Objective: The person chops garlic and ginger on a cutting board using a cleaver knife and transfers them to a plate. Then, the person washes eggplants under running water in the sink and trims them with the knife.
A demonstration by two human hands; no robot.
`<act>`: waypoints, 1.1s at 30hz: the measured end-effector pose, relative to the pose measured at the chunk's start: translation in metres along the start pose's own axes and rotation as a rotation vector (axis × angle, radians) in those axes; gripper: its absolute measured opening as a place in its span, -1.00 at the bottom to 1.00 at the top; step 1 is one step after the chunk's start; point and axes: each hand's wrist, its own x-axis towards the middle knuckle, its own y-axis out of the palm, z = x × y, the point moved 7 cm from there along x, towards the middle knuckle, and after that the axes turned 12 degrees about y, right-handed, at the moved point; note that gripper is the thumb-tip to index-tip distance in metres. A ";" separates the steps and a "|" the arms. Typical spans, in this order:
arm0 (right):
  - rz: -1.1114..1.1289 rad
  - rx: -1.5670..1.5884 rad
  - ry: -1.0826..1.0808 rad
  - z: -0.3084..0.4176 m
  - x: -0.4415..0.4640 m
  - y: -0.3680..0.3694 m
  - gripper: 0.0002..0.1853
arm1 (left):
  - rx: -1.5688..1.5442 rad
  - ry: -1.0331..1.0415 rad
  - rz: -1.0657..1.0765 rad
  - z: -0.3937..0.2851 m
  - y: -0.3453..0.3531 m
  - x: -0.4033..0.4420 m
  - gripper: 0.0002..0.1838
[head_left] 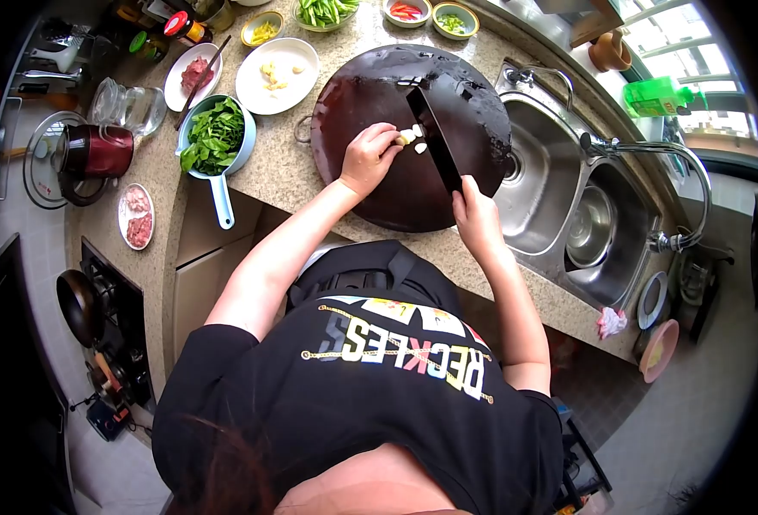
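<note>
Though small, bright white garlic (420,148).

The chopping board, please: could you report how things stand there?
Left hand steadying pale piece on board. Right hand gripping cleaver. White slices beside it. Caution: left fingertips near cleaver.

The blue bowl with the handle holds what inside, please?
Green leaves are heaped in the blue bowl; they cover its bottom, so anything beneath them cannot be seen.

Dark round board (362,94), wet gloss; sink (533,193), shiny metal.
</note>
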 end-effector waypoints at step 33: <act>0.156 -0.308 -0.038 -0.006 -0.002 0.023 -0.89 | 0.076 0.198 0.129 -0.013 0.009 -0.003 -0.90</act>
